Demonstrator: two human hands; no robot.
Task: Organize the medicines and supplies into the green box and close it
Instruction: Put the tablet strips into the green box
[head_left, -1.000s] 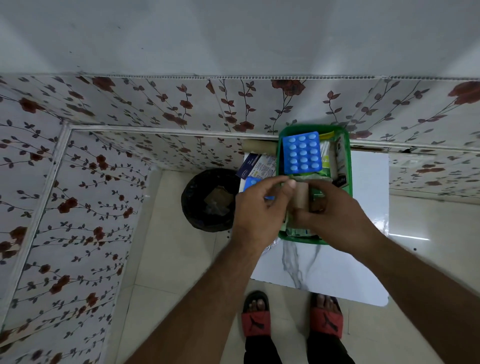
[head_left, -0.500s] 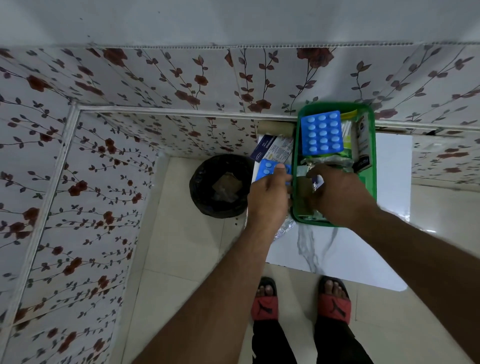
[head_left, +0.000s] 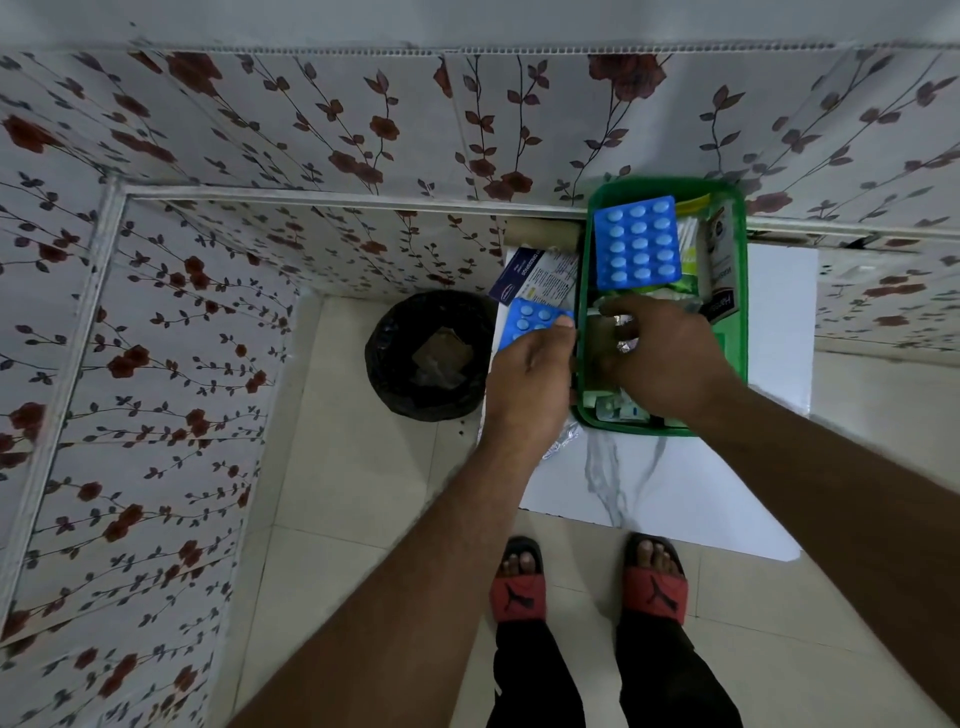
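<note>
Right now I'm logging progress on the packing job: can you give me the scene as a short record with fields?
box: green box open on the white table, no lid visible
in box: large blue blister pack, sachets, packets
left hand: fingers on a small blue blister pack, outside the box
right hand: inside the box; grip unclear
also outside: medicine carton
floor: black bin

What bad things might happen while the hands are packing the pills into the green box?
The green box already looks crowded, with a big blue pill sheet lying on top, so the lid may not shut flat.

The left hand is on a small blue pill sheet near the table's left edge; a slip might drop it toward the black bin below.

The right hand, digging inside, may knock packets out.
</note>
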